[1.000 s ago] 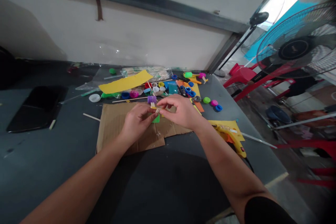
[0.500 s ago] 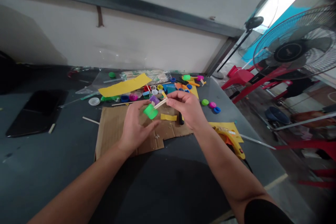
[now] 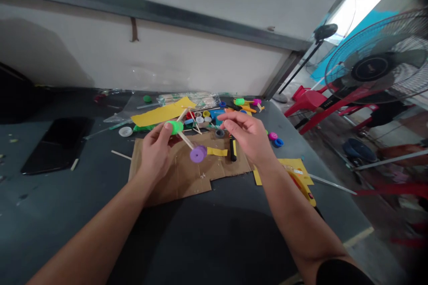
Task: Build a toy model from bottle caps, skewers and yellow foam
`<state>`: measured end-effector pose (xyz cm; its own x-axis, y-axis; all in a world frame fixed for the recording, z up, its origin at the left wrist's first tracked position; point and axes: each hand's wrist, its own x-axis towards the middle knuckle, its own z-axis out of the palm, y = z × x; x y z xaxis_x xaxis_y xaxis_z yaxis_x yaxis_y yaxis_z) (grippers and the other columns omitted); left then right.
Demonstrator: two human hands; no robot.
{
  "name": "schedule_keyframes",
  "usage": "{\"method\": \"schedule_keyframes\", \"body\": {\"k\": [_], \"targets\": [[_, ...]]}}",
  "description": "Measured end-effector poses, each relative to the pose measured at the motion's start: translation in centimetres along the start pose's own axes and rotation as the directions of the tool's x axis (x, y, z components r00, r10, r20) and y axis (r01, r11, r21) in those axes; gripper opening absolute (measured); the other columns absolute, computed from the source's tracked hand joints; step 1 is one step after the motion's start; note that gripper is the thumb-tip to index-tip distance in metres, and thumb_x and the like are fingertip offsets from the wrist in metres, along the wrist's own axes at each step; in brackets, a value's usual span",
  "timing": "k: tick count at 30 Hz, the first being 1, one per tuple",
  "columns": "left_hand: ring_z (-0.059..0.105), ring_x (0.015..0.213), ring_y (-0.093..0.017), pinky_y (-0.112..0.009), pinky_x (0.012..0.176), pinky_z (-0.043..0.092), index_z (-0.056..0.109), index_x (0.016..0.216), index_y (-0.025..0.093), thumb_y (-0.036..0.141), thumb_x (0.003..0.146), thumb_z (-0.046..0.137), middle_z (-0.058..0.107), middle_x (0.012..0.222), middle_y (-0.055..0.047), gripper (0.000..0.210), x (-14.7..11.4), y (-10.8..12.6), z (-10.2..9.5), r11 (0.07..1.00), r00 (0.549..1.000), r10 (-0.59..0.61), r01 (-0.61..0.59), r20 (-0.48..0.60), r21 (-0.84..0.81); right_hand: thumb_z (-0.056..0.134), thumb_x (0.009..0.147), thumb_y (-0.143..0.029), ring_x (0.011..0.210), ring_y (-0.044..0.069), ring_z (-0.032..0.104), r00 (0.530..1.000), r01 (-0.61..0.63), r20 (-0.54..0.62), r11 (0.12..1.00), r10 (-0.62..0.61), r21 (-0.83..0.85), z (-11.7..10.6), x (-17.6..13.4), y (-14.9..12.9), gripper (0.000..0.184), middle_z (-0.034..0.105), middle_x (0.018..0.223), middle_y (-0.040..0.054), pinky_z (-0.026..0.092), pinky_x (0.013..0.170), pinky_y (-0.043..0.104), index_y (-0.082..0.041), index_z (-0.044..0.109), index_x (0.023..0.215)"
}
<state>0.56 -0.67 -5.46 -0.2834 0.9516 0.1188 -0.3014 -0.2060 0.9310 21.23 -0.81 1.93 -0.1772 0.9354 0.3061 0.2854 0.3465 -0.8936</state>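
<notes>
My left hand (image 3: 155,151) pinches the bright green bottle caps (image 3: 176,127) of a small stick-and-cap piece, held up over the cardboard (image 3: 187,182). Pale wooden sticks (image 3: 187,140) run out from the green caps, and a purple bottle cap (image 3: 198,154) sits at the near end. Apart from the piece, my right hand (image 3: 249,136) hovers to its right, fingers stretched and nothing visible between them. Below that hand lie a black-and-yellow utility knife (image 3: 232,148) and a short yellow strip (image 3: 217,152).
Behind the cardboard are a long yellow sheet (image 3: 160,113), bagged wooden sticks (image 3: 187,99) and several loose caps. A yellow glue gun (image 3: 306,187) rests at the right, a black phone (image 3: 56,144) at the left. A fan (image 3: 372,69) stands beyond the table's right edge.
My right hand has let go of the sticks and moved right. My left hand now grips the green caps and has shifted left; the piece is turned, its purple cap toward me.
</notes>
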Motion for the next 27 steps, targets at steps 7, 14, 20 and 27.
{"method": "schedule_keyframes", "body": {"k": [7,14,20,27], "targets": [[0.061,0.061,-0.012,-0.025,0.058,0.052,0.066,0.087,0.016,0.042,0.081,0.065,0.068,0.076,-0.005,0.027,-0.8,0.4,0.4,0.827,0.831,-0.495,0.540,0.253,-0.158,0.057,0.088,-0.029,0.087,0.018,0.059,0.969,0.229,-0.004,0.908,-0.246,-0.350,1.0,0.1,1.2,0.024,0.067,0.100,0.0062,0.047,0.078,0.034,-0.020,0.064,0.109],[0.057,0.057,-0.012,-0.024,0.054,0.049,0.071,0.087,0.015,0.045,0.083,0.062,0.064,0.071,-0.006,0.031,-1.9,0.0,1.1,0.707,0.664,-0.610,0.702,0.432,-0.081,0.053,0.093,-0.027,0.097,0.020,0.060,0.937,0.341,0.089,0.832,-0.338,-0.437,1.4,0.2,1.6,0.021,0.070,0.099,0.0040,0.042,0.092,0.039,-0.024,0.066,0.109],[0.057,0.058,-0.011,-0.021,0.054,0.049,0.070,0.094,0.014,0.044,0.087,0.058,0.062,0.070,-0.005,0.033,-2.5,-0.4,1.4,0.570,0.547,-0.691,0.815,0.473,-0.108,0.055,0.092,-0.029,0.085,0.018,0.059,0.948,0.316,0.093,0.850,-0.306,-0.421,1.4,0.4,2.1,0.018,0.070,0.086,0.0034,0.045,0.080,0.034,-0.023,0.072,0.096],[0.056,0.059,-0.011,-0.021,0.056,0.052,0.067,0.092,0.014,0.040,0.092,0.051,0.058,0.070,-0.004,0.031,-2.7,-0.6,1.3,0.522,0.519,-0.699,0.841,0.491,-0.144,0.057,0.090,-0.027,0.087,0.019,0.060,0.961,0.275,0.087,0.869,-0.262,-0.411,1.8,0.3,2.5,0.015,0.069,0.087,0.0026,0.045,0.079,0.034,-0.024,0.072,0.091]]}}
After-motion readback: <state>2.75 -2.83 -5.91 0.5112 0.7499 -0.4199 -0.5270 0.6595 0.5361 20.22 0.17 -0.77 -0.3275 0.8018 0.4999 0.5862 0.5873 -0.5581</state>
